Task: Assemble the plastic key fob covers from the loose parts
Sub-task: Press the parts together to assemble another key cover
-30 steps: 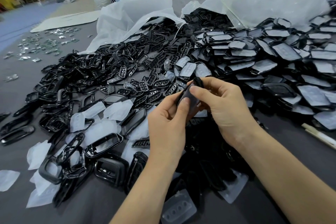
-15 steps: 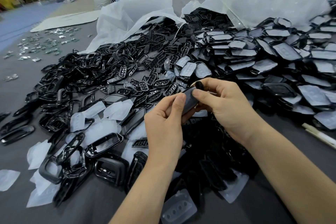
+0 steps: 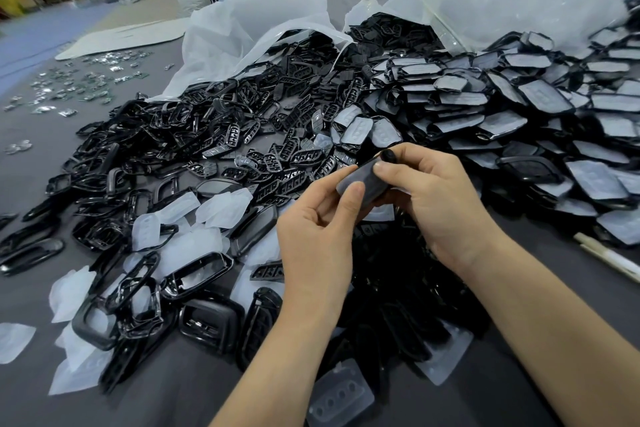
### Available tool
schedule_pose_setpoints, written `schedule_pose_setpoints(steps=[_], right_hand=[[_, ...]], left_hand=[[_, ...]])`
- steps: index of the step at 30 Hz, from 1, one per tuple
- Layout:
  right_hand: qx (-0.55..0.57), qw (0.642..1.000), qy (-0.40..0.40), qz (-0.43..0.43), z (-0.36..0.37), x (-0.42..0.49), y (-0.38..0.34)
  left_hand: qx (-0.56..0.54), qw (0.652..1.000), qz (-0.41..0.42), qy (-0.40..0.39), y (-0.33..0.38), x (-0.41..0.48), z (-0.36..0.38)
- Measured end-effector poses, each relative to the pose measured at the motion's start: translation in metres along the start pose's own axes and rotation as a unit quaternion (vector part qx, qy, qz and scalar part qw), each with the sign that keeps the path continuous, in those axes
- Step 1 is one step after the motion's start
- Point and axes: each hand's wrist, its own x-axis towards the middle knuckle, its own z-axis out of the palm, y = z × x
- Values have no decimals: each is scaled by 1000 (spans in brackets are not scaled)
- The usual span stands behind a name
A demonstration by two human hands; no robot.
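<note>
Both hands hold one black key fob cover (image 3: 369,180) above the grey table (image 3: 31,163). My left hand (image 3: 318,229) pinches its near end, thumb on top. My right hand (image 3: 440,198) grips the far end, with thumb and fingers curled round it. Loose black frames (image 3: 194,274) lie to the left. Black button grids (image 3: 298,156) are scattered just beyond the hands. Translucent white pads (image 3: 221,206) lie among the frames. A large heap of assembled covers (image 3: 540,135) fills the right side.
Two white plastic bags (image 3: 263,28) spill black parts at the back of the table. Small silvery pieces (image 3: 79,80) are scattered far left. A white pen (image 3: 609,255) lies at the right. A clear pad (image 3: 341,399) lies near the front edge.
The cover has tilted flatter between the hands. My left thumb has slid up onto its top face, while my right hand keeps its grip and has barely moved.
</note>
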Motion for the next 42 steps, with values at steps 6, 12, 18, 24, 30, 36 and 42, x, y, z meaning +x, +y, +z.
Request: schedule_pose_setpoints(steps=[6, 12, 18, 24, 30, 36, 42], right_hand=[[27, 999, -17, 5, 2, -2, 1], [14, 1000, -8, -19, 3, -3, 2], [10, 1000, -9, -10, 4, -3, 1], [14, 1000, 6, -8, 3, -1, 1], [5, 1000, -7, -18, 3, -2, 2], [13, 1000, -18, -19, 3, -2, 4], [29, 999, -15, -18, 3, -1, 4]], left_hand=[[-12, 1000, 0, 19, 2, -1, 0], [-41, 999, -20, 13, 3, 1, 0], [-32, 999, -10, 12, 3, 0, 1], [-32, 999, -11, 14, 3, 0, -1], [-42, 999, -24, 12, 5, 0, 0], [-43, 999, -24, 13, 6, 0, -1], [-50, 998, -23, 14, 6, 0, -1]])
